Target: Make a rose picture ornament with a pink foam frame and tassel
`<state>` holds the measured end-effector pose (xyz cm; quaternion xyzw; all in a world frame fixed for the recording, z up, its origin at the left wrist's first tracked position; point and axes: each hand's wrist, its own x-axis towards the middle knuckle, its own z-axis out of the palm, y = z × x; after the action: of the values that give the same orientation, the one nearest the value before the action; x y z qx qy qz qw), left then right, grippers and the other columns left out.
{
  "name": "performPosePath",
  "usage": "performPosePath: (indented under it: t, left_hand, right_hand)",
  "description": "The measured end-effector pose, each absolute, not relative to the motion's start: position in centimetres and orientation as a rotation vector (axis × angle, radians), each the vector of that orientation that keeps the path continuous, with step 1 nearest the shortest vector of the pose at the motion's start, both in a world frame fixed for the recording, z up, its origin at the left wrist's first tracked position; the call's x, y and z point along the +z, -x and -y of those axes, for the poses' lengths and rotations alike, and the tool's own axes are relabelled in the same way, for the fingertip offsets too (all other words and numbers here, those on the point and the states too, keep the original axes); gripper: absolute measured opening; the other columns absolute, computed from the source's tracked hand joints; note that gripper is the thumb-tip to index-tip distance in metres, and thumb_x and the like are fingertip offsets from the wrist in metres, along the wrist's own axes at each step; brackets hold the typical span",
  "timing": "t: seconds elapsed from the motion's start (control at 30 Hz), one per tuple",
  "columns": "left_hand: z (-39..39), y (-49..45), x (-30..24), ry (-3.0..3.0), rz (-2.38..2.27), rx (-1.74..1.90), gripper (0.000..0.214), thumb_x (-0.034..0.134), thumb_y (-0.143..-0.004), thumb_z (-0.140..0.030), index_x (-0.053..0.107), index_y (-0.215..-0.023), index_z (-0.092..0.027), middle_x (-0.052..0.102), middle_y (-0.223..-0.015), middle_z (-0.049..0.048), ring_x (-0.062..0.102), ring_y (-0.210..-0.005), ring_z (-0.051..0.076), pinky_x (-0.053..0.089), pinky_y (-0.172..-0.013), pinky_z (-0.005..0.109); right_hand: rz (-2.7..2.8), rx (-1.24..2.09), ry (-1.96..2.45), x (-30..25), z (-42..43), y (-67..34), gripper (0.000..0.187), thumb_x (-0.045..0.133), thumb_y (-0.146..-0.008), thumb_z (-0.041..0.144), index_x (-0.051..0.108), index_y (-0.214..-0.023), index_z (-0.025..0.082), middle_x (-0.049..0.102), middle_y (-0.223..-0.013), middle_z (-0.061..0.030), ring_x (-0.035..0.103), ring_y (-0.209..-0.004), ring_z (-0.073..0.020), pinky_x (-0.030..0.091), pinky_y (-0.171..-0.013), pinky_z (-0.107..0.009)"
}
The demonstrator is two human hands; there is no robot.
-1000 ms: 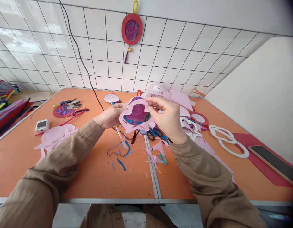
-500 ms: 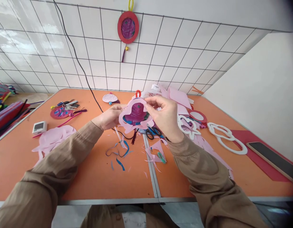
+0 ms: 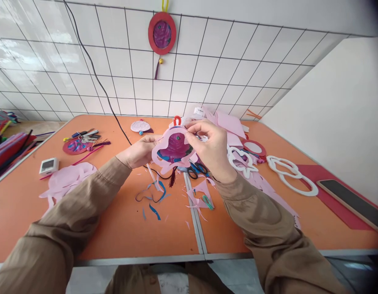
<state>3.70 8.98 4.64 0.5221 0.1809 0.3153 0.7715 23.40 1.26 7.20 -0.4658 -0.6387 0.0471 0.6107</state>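
Note:
Both my hands hold up a pink paper-framed ornament (image 3: 176, 148) above the middle of the table. Its window shows a purple and blue flowered fabric, a red loop stands on top and a dark red tassel (image 3: 172, 177) hangs below. My left hand (image 3: 141, 151) pinches its left edge, the fingertips partly behind it. My right hand (image 3: 212, 147) pinches the upper right edge between thumb and forefinger. Black-handled scissors (image 3: 197, 170) lie beneath, beside my right hand. Blue fabric scraps (image 3: 154, 211) and pink paper offcuts (image 3: 202, 196) with a green cutter (image 3: 207, 202) lie nearer to me.
A finished-looking red ornament (image 3: 162, 33) hangs on the tiled wall. On the orange table's left are keys (image 3: 89, 138), a white device (image 3: 49, 166) and pink paper (image 3: 68, 177). White frames (image 3: 294, 177) and a phone (image 3: 350, 202) lie right. A black cable (image 3: 98, 81) crosses the left side.
The view has shifted slightly. Both hands keep the same pinch on the ornament, which stays almost where it was.

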Motion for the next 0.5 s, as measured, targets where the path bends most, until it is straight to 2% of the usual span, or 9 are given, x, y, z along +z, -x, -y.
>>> performPosePath:
  t: [0.1, 0.27, 0.37, 0.5]
  left_hand:
    - [-8.98, -3.66, 4.68, -1.177, -0.353, 0.642, 0.029, 0.096, -0.065, -0.031, 0.076, -0.073, -0.011, 0.066, -0.062, 0.002, 0.061, -0.051, 0.011, 0.048, -0.049, 0.021]
    - [-9.05, -3.72, 4.57, -1.164, -0.351, 0.651, 0.024, 0.094, -0.066, -0.025, 0.079, -0.078, -0.012, 0.074, -0.071, 0.0049, 0.068, -0.059, 0.014, 0.055, -0.056, 0.023]
    - [-9.12, -3.68, 4.48, -1.186, -0.345, 0.639, 0.025, 0.094, -0.066, -0.028, 0.079, -0.078, -0.012, 0.073, -0.071, 0.0048, 0.067, -0.059, 0.014, 0.054, -0.056, 0.023]
    - [-9.2, -3.51, 4.41, -1.23, -0.347, 0.638, 0.026, 0.092, -0.071, -0.032, 0.078, -0.077, -0.011, 0.067, -0.063, 0.003, 0.061, -0.052, 0.012, 0.046, -0.049, 0.021]
  right_hand:
    - [1.402, 0.306, 1.091, 7.33, -1.29, -23.36, 0.01, 0.068, -0.076, 0.016, 0.069, -0.069, 0.021, 0.08, -0.093, -0.0042, 0.073, -0.088, -0.0198, 0.055, -0.074, -0.034]
    - [1.301, 0.512, 1.066, 7.62, -1.23, -23.28, 0.006, 0.072, -0.071, 0.019, 0.071, -0.065, 0.021, 0.073, -0.067, 0.0002, 0.068, -0.066, -0.0163, 0.054, -0.064, -0.032]
    - [1.278, 0.566, 1.056, 7.91, -1.03, -23.28, 0.007, 0.073, -0.069, 0.019, 0.07, -0.063, 0.021, 0.071, -0.062, 0.0015, 0.065, -0.06, -0.0143, 0.053, -0.06, -0.031]
    - [1.259, 0.561, 1.079, 8.16, -0.95, -23.32, 0.009, 0.073, -0.068, 0.018, 0.07, -0.061, 0.021, 0.07, -0.061, 0.0016, 0.065, -0.06, -0.0139, 0.053, -0.059, -0.03]
